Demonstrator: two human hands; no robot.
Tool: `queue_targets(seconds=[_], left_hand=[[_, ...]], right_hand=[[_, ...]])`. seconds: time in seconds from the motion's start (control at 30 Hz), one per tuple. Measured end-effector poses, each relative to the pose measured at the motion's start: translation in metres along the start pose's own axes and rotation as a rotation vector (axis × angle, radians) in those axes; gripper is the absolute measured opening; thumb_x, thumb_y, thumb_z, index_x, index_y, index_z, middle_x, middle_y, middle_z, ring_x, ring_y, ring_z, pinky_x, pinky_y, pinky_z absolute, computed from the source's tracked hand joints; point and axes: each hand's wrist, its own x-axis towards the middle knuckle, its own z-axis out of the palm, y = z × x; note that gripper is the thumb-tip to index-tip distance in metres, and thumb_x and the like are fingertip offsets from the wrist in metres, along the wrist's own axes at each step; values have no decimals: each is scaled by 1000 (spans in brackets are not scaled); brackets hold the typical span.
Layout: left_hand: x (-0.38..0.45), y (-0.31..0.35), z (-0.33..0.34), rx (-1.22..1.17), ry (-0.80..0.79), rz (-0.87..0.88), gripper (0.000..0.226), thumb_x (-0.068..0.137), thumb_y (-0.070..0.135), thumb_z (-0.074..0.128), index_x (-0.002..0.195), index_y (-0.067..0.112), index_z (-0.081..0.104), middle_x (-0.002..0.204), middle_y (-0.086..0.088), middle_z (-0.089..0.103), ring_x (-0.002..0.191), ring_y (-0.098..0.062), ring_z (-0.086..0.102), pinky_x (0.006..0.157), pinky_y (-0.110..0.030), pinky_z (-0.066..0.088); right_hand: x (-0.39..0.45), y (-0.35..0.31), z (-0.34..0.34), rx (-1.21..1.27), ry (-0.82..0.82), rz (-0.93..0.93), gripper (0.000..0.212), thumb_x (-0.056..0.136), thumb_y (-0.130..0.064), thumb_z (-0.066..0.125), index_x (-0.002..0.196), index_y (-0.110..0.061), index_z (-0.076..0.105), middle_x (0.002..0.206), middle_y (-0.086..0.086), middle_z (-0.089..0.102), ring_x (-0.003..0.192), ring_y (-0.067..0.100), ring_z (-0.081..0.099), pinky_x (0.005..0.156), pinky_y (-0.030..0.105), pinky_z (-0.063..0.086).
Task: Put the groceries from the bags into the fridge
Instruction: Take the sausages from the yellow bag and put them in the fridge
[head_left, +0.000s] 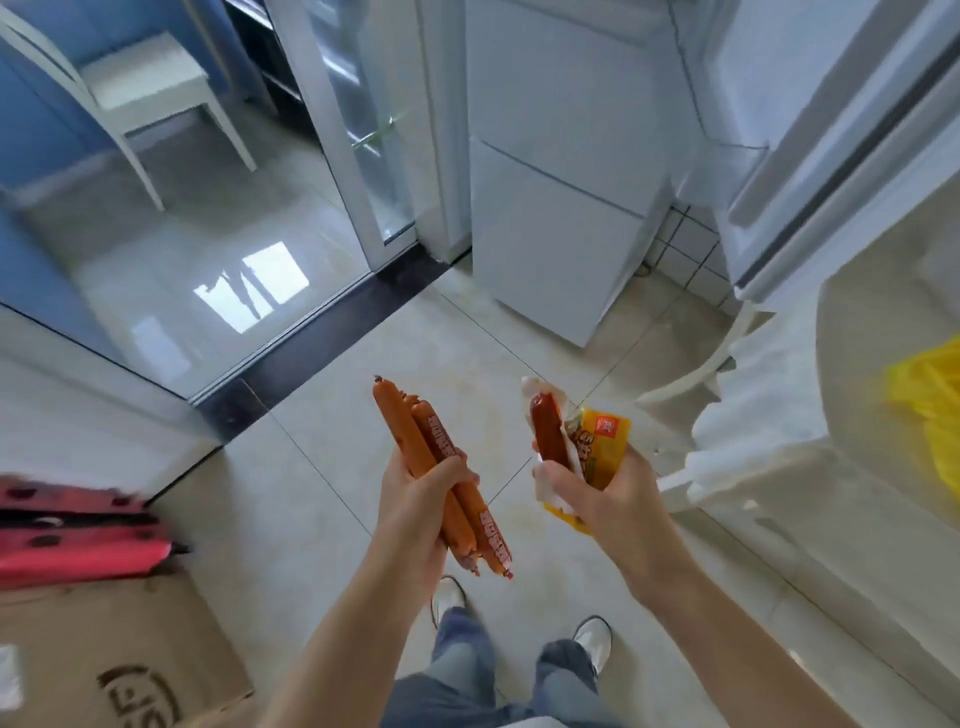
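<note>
— Pale floor tiles run under everything; at the far left sits a cardboard box with red packets on top. What's the person carrying?

— Two loads. The left hand has its fingers curled round a bundle of orange sausage sticks, gripped about mid-length so both ends stick out evenly. I'd guess that balance keeps the slippery sticks from sliding loose while walking.

— And the other?

— The right hand is clamped on a single wrapped sausage together with a yellow snack packet, held by their lower ends, tops fanned upward just beyond the fingers.

— Why both hands full?

— Probably to save trips from the bags.

— Where's the fridge?

— A white fridge stands ahead, and at the upper right what looks like its open door. To the right is a table with a ruffled white cloth and a yellow bag on it. Every item is in hand, well apart from any shelf.
</note>
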Motion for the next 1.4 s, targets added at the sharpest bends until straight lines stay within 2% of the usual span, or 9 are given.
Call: queue_targets(seconds=[0.27, 0.47, 0.6, 0.77, 0.93, 1.1, 1.23, 1.3, 1.4], left_hand=[[51, 63, -90, -77, 66, 21, 32, 86, -3, 59, 110, 16, 53, 91, -9, 57, 82, -22, 60, 68, -33, 51], [93, 97, -109, -107, 77, 1, 37, 86, 0, 61, 116, 20, 51, 96, -9, 58, 86, -23, 60, 68, -34, 50], [133, 130, -106, -86, 74, 1, 28, 87, 1, 61, 100, 24, 52, 94, -8, 58, 86, -23, 61, 66, -32, 50], [192, 183, -84, -39, 46, 30, 25, 89, 4, 61, 99, 25, 51, 92, -6, 60, 83, -21, 62, 65, -32, 52], [253, 243, -41, -15, 4, 39, 30, 88, 2, 61, 99, 28, 50, 94, -6, 60, 84, -21, 62, 63, -31, 51], [310, 302, 4, 24, -84, 52, 30, 88, -1, 60, 96, 28, 52, 93, -7, 60, 82, -21, 61, 65, -32, 54], [353, 345, 37, 58, -173, 76, 40, 84, -3, 60, 118, 16, 53, 95, -12, 60, 81, -22, 62, 69, -35, 55], [375, 366, 54, 74, -231, 85, 43, 83, -3, 60, 122, 12, 52, 92, -14, 60, 76, -23, 64, 68, -35, 56], [404, 401, 84, 57, -347, 70, 30, 82, -6, 58, 109, 7, 55, 82, -13, 61, 67, -25, 66, 71, -43, 59]], right_hand=[[39, -36, 109, 20, -94, 18, 17, 83, -21, 73, 99, -17, 67, 88, 3, 73, 83, 17, 71, 76, 27, 55], [75, -63, 143, 27, -87, 19, 20, 83, -23, 72, 101, -18, 68, 89, 2, 73, 85, 16, 71, 79, 28, 56], [113, -80, 152, 65, -86, 10, 13, 84, -18, 71, 96, -15, 69, 89, 7, 73, 84, 22, 71, 74, 28, 56], [182, -111, 155, 86, -46, -6, 16, 83, -22, 73, 98, -19, 69, 88, 2, 74, 86, 21, 71, 76, 31, 57], [264, -156, 151, 87, -16, -31, 18, 84, -24, 72, 102, -20, 67, 91, 4, 73, 89, 22, 70, 87, 44, 57], [334, -208, 141, 60, 36, -96, 13, 85, -21, 71, 97, -17, 68, 88, 8, 72, 85, 21, 70, 86, 43, 57], [380, -241, 132, 76, 89, -117, 20, 81, -29, 73, 96, -18, 67, 91, 13, 71, 87, 27, 69, 84, 52, 56], [402, -257, 126, 89, 127, -133, 22, 80, -30, 72, 98, -18, 68, 91, 9, 73, 88, 24, 70, 85, 50, 56], [434, -283, 116, 104, 189, -171, 13, 87, -21, 69, 99, -17, 69, 90, 6, 74, 86, 19, 71, 84, 40, 58]])
